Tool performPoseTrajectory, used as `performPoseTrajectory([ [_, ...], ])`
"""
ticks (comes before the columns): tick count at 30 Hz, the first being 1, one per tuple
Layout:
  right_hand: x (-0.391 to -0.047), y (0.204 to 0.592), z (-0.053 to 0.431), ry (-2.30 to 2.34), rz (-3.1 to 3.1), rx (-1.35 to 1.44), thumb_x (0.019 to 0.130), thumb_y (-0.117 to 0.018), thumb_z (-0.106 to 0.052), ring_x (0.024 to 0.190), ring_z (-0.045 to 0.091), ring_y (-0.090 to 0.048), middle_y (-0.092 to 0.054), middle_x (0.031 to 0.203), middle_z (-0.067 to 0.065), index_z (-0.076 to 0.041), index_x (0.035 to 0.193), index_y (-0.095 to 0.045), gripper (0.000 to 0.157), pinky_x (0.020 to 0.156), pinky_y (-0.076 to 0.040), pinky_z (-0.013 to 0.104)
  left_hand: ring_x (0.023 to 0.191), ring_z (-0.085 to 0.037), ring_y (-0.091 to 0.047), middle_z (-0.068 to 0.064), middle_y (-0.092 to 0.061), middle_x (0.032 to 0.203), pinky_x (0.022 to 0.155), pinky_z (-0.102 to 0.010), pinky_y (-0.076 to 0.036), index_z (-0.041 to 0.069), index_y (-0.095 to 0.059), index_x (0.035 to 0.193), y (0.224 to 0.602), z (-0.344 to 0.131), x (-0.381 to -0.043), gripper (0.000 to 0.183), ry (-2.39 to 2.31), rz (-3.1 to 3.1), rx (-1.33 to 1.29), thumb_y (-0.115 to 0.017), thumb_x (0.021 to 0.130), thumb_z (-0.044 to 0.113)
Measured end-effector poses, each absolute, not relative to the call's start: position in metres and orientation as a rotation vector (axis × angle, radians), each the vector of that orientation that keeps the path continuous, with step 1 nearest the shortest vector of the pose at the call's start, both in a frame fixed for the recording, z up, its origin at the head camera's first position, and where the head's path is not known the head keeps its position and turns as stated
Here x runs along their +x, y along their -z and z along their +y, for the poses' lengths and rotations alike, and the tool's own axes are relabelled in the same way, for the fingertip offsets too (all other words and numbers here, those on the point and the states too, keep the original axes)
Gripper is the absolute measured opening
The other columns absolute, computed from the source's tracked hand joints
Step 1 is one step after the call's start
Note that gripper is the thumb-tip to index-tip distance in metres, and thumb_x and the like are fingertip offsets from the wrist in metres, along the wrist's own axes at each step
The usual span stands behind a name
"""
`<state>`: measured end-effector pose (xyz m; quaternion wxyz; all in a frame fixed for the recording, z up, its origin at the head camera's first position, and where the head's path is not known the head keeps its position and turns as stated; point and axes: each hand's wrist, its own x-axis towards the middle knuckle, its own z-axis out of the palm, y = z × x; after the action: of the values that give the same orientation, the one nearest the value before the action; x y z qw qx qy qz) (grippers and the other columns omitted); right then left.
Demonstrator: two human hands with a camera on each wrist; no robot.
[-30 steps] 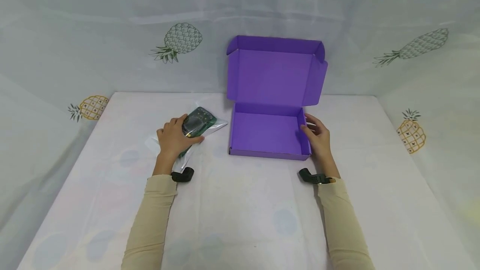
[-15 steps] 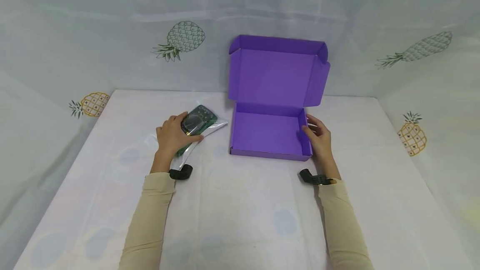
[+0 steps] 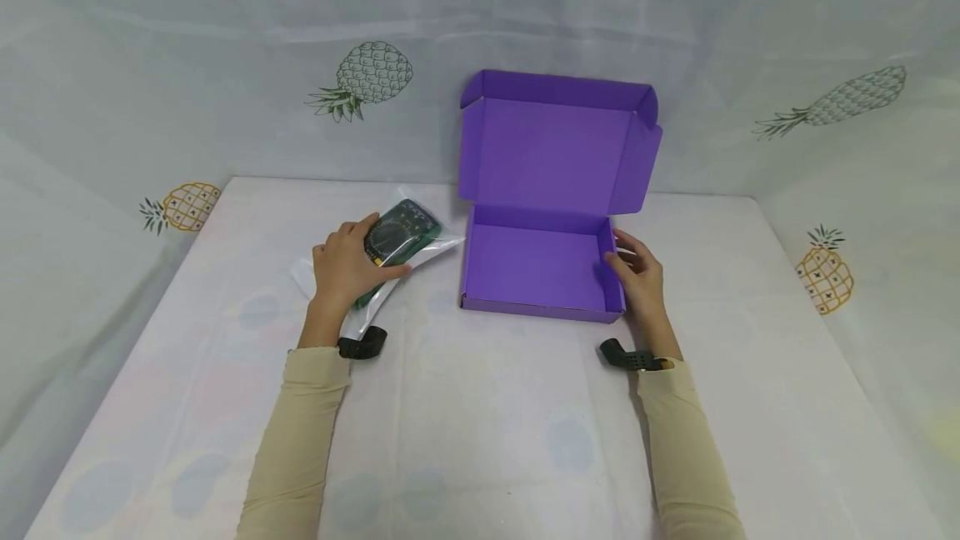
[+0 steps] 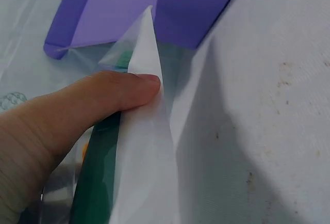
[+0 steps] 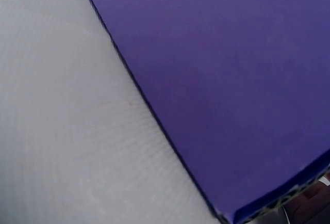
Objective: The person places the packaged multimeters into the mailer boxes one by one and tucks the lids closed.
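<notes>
A digital multimeter (image 3: 401,232), dark-faced with a round dial and green edges, lies inside a clear plastic bag (image 3: 442,245). My left hand (image 3: 347,269) grips it from above, thumb along the near side and fingers over the far side. In the left wrist view the thumb presses the bag's pale side (image 4: 147,146), and a shadow falls on the cloth beside it. A purple cardboard box (image 3: 536,269) stands to the right with its lid (image 3: 551,157) raised. My right hand (image 3: 637,273) holds the box's right wall, thumb on the inner side, fingers outside.
White cloth covers the table (image 3: 465,423), whose far edge meets a hanging pale curtain (image 3: 255,65) printed with pineapples. The raised lid stands close to that curtain. A dark camera (image 3: 363,343) is strapped on the left wrist, another camera (image 3: 626,355) on the right.
My left hand has tilted the bagged multimeter up, its far end rising and shifting slightly toward the box. My right hand and the box have stayed in place.
</notes>
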<state>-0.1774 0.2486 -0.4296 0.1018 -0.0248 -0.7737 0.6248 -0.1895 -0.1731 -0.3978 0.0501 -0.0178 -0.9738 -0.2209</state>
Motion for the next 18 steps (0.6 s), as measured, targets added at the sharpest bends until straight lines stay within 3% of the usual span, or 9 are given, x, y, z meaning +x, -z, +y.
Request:
performPoseTrajectory([
  [8,-0.179,0.431,0.250,-1.848,-2.281,-0.077,0.094,-0.060,-0.004,0.102,0.006,-0.055,-0.052,0.134,0.025,0.004,0.138,-0.050,0.046,0.088,-0.044,0.016,0.113,-0.048,-0.053,-0.025,-0.052,0.135,0.088,-0.063,-0.038,0.012,-0.042,0.148,0.385,-0.167,-0.182,0.103,0.661,-2.970,-0.101,-0.084,0.065,0.056],
  [13,-0.188,0.448,0.259,-1.871,-2.268,-0.100,0.094,-0.061,-0.005,0.103,0.006,-0.055,-0.052,0.136,0.021,-0.002,0.139,-0.051,0.047,0.089,-0.044,0.017,0.111,-0.047,-0.054,-0.026,-0.052,0.134,0.088,-0.063,-0.039,0.013,-0.041,0.149,0.375,-0.163,-0.177,0.103,0.636,-2.970,-0.121,-0.084,0.065,0.056],
  [18,-0.182,0.436,0.252,-1.866,-2.282,-0.099,0.094,-0.060,-0.005,0.103,0.007,-0.055,-0.051,0.135,0.023,0.001,0.139,-0.050,0.047,0.087,-0.045,0.017,0.108,-0.048,-0.055,-0.027,-0.053,0.131,0.087,-0.062,-0.040,0.013,-0.041,0.149,0.365,-0.160,-0.171,0.103,0.605,-2.952,-0.121,-0.084,0.064,0.055],
])
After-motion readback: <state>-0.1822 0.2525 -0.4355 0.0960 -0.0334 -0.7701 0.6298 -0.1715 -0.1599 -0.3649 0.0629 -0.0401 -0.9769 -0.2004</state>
